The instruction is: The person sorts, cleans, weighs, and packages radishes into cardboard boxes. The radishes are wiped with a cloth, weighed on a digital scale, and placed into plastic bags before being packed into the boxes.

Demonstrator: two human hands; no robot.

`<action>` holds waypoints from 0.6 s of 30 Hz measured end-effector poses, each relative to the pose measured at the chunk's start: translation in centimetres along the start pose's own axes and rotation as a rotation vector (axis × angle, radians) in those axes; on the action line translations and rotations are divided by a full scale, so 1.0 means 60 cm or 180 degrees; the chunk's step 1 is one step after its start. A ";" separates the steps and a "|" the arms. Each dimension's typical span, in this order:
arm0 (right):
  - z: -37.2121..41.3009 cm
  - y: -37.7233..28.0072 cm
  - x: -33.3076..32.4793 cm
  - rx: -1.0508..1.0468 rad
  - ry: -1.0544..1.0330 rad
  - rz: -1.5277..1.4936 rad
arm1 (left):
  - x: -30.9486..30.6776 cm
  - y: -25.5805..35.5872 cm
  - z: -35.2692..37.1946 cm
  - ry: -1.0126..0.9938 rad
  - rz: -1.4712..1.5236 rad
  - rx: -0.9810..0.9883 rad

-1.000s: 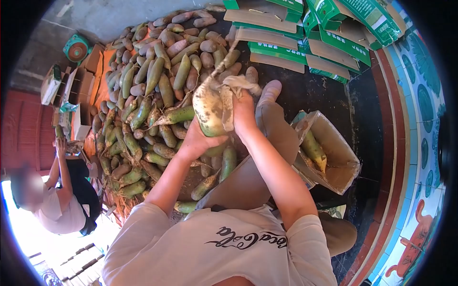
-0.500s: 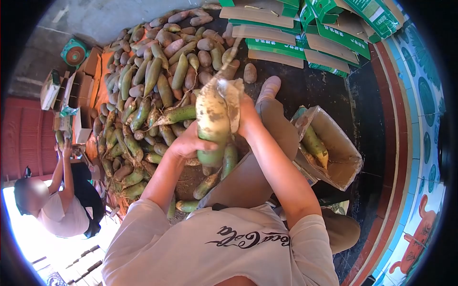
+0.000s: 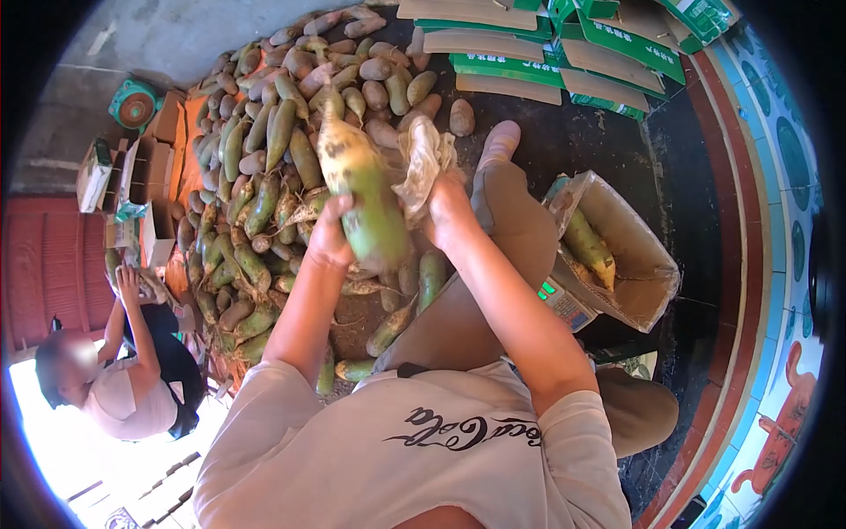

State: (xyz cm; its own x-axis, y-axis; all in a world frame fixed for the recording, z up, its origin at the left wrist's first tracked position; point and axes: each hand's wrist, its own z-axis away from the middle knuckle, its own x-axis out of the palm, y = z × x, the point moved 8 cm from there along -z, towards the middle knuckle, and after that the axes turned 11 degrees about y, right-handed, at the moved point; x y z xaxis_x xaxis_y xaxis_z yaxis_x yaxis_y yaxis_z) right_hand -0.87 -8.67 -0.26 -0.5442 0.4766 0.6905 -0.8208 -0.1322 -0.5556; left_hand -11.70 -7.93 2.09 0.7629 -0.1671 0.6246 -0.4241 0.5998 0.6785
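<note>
A green radish (image 3: 359, 181) with a pale, soil-stained end points up and slightly left in front of me. My left hand (image 3: 332, 231) is closed around its lower green part, which is blurred. Just right of the radish, my right hand (image 3: 448, 204) grips a crumpled, dirty pale cloth (image 3: 425, 163). A narrow gap separates the cloth from the radish. Behind them lies a large pile of radishes (image 3: 280, 137), green and brownish. To my right, an open carton (image 3: 650, 295) holds green radishes (image 3: 589, 247).
Flattened green and brown cartons (image 3: 507, 66) lie at the top. A scale (image 3: 564, 304) with a lit display stands beside my leg. At the left, another person (image 3: 123, 379) sits near open boxes (image 3: 145, 176) and a green round device (image 3: 135, 106). A tiled wall curves along the right.
The radish has moved left and tilted left, away from the cloth. The cloth is now apart from it and more visible. More of the scale shows beside my leg.
</note>
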 end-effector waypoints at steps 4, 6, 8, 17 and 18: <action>0.041 0.005 0.031 -0.0959 -0.0642 0.1129 | -0.023 0.038 -0.028 0.1011 0.0963 0.0601; 0.064 0.013 0.024 -0.0584 -0.0811 0.1164 | -0.035 0.059 -0.046 0.1002 0.1047 0.0831; 0.079 0.055 0.003 -0.0288 -0.0616 0.0915 | -0.043 0.086 -0.051 0.1295 0.1079 0.1024; 0.159 -0.066 0.068 -0.4084 -0.0275 0.3306 | -0.023 0.069 -0.029 0.1452 0.0425 0.1244; 0.143 -0.056 0.061 -0.3865 -0.0240 0.3475 | -0.023 0.063 -0.028 0.1528 0.0486 0.1235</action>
State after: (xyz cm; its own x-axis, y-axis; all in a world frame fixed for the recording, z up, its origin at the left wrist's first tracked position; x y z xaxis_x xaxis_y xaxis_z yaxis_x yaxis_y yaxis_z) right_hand -1.58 -13.94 8.09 -0.7783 0.5750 -0.2524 0.5275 0.3807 -0.7595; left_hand -13.54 -4.11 3.13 0.7754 0.3215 0.5435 -0.6228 0.2470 0.7424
